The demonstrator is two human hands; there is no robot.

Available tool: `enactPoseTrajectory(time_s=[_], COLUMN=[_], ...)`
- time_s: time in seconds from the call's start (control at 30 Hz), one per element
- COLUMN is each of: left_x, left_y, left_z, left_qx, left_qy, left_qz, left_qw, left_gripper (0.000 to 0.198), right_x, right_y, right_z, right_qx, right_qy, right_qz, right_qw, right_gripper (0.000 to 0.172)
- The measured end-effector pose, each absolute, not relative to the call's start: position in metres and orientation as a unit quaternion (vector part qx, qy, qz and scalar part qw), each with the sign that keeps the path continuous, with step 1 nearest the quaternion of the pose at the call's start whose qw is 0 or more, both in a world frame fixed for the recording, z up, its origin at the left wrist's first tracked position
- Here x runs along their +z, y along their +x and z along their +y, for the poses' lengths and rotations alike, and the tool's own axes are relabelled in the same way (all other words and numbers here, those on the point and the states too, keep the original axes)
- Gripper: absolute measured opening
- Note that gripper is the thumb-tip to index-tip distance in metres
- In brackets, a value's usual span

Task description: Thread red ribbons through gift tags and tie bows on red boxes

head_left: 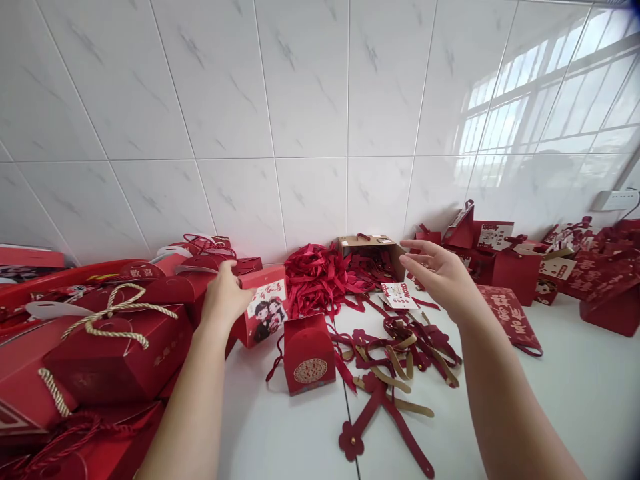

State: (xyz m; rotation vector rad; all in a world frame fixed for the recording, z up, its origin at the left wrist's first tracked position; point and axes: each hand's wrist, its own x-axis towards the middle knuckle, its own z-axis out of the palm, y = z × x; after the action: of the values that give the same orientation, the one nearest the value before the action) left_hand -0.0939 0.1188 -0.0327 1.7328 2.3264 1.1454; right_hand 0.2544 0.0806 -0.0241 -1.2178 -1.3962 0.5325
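My left hand (225, 293) grips the left side of a red gift box (270, 313) printed with a cartoon couple. Some of its fingers are hidden behind the hand's own edge. In front stands a smaller red gift box (309, 357) with a round gold emblem. My right hand (435, 267) is raised beside a cardboard box (370, 241), its fingers apart and nothing in them. Dark red strips show inside that box. Below lie several loose dark red straps with flower ends (370, 400), and a white-and-red card (399, 295).
Red gift boxes with gold cord (120, 340) are piled at the left. A heap of red ribbon (317, 280) lies against the tiled wall (310, 87). More red boxes (515, 270) and a flat red packet (507, 317) are on the right of the white table (565, 393).
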Motion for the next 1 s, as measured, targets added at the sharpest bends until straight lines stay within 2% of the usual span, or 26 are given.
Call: enactPoseTrajectory(time_s=[0.1,0.17,0.27,0.37,0.43,0.53,0.6,0.67,0.87,0.93,1.0], left_x=[-0.019,-0.01,-0.002,0.0,-0.002,-0.006,-0.008,-0.011,-0.014,-0.01,-0.003], left_y=[-0.078,-0.06,-0.03,-0.008,0.001,0.008,0.013,0.018,0.024,0.016,0.003], left_z=[0.101,0.083,0.055,0.036,0.029,0.025,0.023,0.021,0.022,0.026,0.029], left_qx=[0.47,0.538,0.652,0.656,0.649,0.654,0.665,0.672,0.67,0.695,0.746], left_qy=[0.585,0.609,0.622,0.632,0.634,0.624,0.614,0.605,0.565,0.542,0.51], left_qz=[0.661,0.583,0.424,0.367,0.337,0.298,0.278,0.27,0.293,0.304,0.31], left_qw=[-0.003,0.005,0.088,0.19,0.251,0.308,0.322,0.33,0.383,0.362,0.295], left_gripper=[0.073,0.066,0.029,0.022,0.022,0.018,0.016,0.014,0.019,0.016,0.012], right_x=[-0.027,-0.028,-0.03,-0.03,-0.029,-0.029,-0.029,-0.03,-0.031,-0.03,-0.03], right_y=[0.247,0.236,0.217,0.199,0.191,0.185,0.183,0.181,0.178,0.183,0.194], right_z=[0.08,0.077,0.067,0.053,0.044,0.035,0.032,0.031,0.035,0.043,0.055], right_qx=[0.224,0.227,0.24,0.272,0.313,0.373,0.402,0.426,0.435,0.424,0.367], right_qy=[-0.48,-0.429,-0.309,-0.205,-0.175,-0.148,-0.139,-0.153,-0.236,-0.242,-0.274], right_qz=[-0.607,-0.621,-0.65,-0.659,-0.641,-0.595,-0.568,-0.552,-0.571,-0.593,-0.622], right_qw=[0.592,0.615,0.651,0.671,0.679,0.697,0.705,0.7,0.656,0.64,0.635], right_gripper=[0.044,0.043,0.052,0.061,0.055,0.029,0.015,0.013,0.021,0.03,0.037])
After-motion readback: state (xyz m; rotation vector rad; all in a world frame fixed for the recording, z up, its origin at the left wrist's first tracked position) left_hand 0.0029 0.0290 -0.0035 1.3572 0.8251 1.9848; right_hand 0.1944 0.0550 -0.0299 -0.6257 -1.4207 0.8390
